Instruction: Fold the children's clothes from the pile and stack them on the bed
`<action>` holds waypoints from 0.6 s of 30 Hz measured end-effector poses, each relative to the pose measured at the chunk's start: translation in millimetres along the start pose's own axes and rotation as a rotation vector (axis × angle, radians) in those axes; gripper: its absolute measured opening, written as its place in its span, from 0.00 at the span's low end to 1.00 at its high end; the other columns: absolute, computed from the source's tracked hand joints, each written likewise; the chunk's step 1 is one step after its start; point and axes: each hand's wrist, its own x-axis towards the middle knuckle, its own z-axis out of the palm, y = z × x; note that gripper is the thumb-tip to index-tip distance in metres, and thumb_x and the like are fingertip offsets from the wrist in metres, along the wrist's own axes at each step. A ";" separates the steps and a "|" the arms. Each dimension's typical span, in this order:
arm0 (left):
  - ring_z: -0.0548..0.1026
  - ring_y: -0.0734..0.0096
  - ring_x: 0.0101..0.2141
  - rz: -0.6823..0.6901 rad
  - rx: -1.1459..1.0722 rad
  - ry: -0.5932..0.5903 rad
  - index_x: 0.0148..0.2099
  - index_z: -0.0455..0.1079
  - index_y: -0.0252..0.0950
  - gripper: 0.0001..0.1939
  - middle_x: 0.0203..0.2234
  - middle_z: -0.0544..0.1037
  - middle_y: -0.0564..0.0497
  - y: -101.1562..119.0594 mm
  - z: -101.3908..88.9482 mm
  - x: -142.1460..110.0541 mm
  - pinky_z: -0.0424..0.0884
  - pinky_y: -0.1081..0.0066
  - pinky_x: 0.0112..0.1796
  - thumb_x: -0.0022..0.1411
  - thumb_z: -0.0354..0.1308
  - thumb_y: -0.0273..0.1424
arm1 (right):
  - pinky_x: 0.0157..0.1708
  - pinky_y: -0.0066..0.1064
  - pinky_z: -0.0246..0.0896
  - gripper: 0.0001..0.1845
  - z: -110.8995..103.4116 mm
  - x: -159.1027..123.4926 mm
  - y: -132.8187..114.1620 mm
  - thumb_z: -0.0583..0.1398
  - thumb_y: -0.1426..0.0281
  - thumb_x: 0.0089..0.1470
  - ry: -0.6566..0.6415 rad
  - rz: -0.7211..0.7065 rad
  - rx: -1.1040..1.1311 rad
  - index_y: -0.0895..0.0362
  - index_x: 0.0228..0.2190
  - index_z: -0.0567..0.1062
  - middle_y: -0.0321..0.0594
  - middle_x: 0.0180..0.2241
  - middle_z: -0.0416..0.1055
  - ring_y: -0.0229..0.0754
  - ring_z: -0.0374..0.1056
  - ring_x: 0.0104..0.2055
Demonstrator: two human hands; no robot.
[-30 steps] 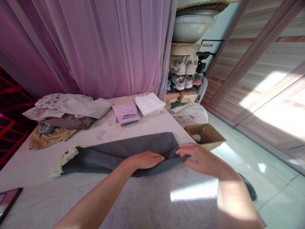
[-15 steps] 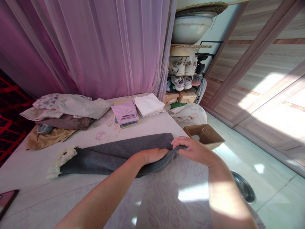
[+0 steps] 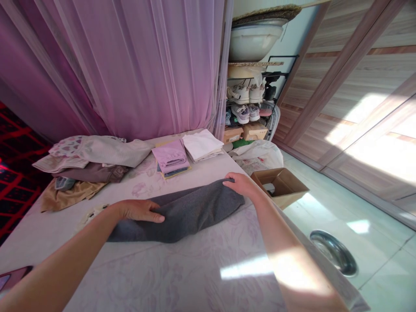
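A grey fleece garment (image 3: 191, 214) lies folded lengthwise on the floral-sheeted bed (image 3: 182, 268), with its cream fuzzy trim (image 3: 92, 212) partly hidden behind my left forearm. My left hand (image 3: 138, 211) rests flat on the garment's left part, holding nothing. At the far right end, my right hand (image 3: 238, 184) has its fingers curled over the garment's upper edge and grips it.
Beyond the garment are a folded pink garment (image 3: 170, 156), a folded white cloth (image 3: 199, 145) and a heap of clothes (image 3: 94, 158). A cardboard box (image 3: 279, 186) stands past the bed's right edge. A phone or tablet (image 3: 13, 277) lies at the lower left.
My hands have moved apart: the left went left along the garment and the right went to its far upper edge. The garment now lies flatter and its right end is no longer bunched.
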 end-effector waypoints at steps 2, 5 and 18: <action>0.77 0.55 0.44 -0.070 0.077 0.005 0.43 0.76 0.41 0.29 0.42 0.81 0.49 -14.0 -11.6 -11.4 0.70 0.65 0.43 0.46 0.59 0.56 | 0.36 0.29 0.58 0.09 3.9 0.4 1.6 0.58 0.65 0.56 0.013 0.023 -0.022 0.53 0.37 0.75 0.38 0.35 0.76 0.42 0.69 0.38; 0.77 0.51 0.44 -0.205 0.255 0.055 0.42 0.77 0.40 0.28 0.40 0.82 0.47 -34.2 -31.6 -24.0 0.70 0.63 0.44 0.41 0.61 0.51 | 0.37 0.29 0.59 0.11 9.7 0.1 5.5 0.58 0.66 0.57 0.042 0.064 -0.064 0.52 0.42 0.74 0.38 0.37 0.77 0.43 0.71 0.38; 0.76 0.53 0.46 -0.303 0.515 0.440 0.52 0.70 0.38 0.30 0.46 0.79 0.42 -98.3 -39.6 -22.0 0.68 0.62 0.46 0.53 0.48 0.49 | 0.45 0.39 0.62 0.23 28.8 -8.6 2.0 0.54 0.56 0.61 0.144 0.226 -0.339 0.57 0.50 0.71 0.52 0.47 0.72 0.52 0.71 0.47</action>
